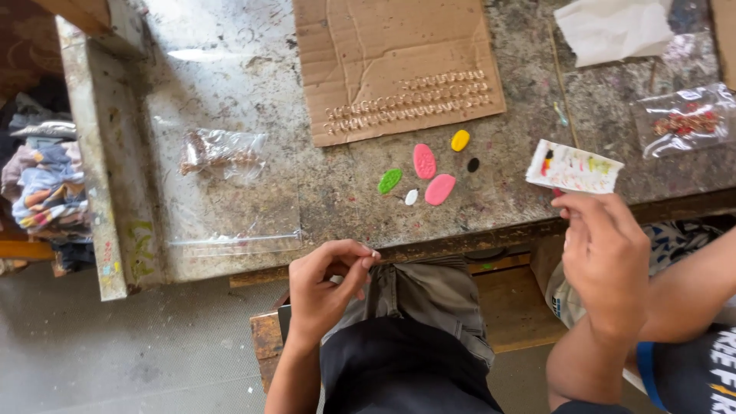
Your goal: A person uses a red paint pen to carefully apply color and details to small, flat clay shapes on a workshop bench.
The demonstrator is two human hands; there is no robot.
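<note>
My left hand (330, 284) hovers over my lap at the table's front edge, thumb and forefinger pinched on a tiny pale bit (374, 254). Raised above the table edge, my right hand (606, 253) holds a small white card (573, 167) smeared with coloured dabs by its lower edge. Between the hands, flat oval pieces lie on the worn tabletop (506, 192): a green one (389, 181), two pink ones (424, 161) (440, 189), a yellow one (460, 140), a small white one (411, 197) and a black dot (473, 165).
A cardboard sheet (383, 46) bearing rows of small beige loops lies at the back. Clear plastic bags (222, 153) (682, 119) sit left and right, with white paper (613, 31) at the far right. Another person's printed sleeve (690, 376) shows at lower right. Cloth is piled (42, 184) left.
</note>
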